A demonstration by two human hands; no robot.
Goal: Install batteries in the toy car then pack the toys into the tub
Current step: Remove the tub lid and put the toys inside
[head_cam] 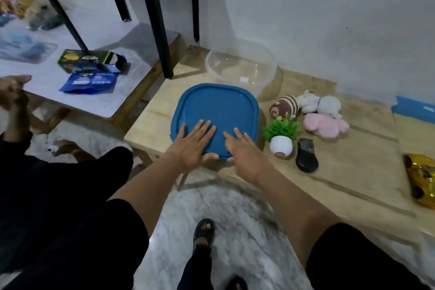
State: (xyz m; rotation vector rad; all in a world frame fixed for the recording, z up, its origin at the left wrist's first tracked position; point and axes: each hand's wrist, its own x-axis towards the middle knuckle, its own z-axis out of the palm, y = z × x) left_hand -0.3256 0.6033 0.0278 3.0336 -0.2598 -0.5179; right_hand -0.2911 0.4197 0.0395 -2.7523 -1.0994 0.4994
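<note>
A blue lid point(216, 106) lies flat on the low wooden table point(329, 172). My left hand point(190, 146) and my right hand point(244, 150) lie on its near edge with fingers straight and spread, thumbs at the rim. Behind the lid stands a clear plastic tub point(240, 66) with nothing inside. To the right lie a brown striped plush point(284, 106), a white plush point(320, 103) and a pink plush point(324, 125). A small green plant in a white pot point(281, 136) lies tipped. A dark toy car point(306, 155) sits beside it.
A second low table at left holds a green-black box point(87, 59) and a blue packet point(89, 82). Black legs of a stand point(160, 30) rise behind. A gold packet point(421, 179) lies at far right. Another person's hand point(11, 89) is at the left edge.
</note>
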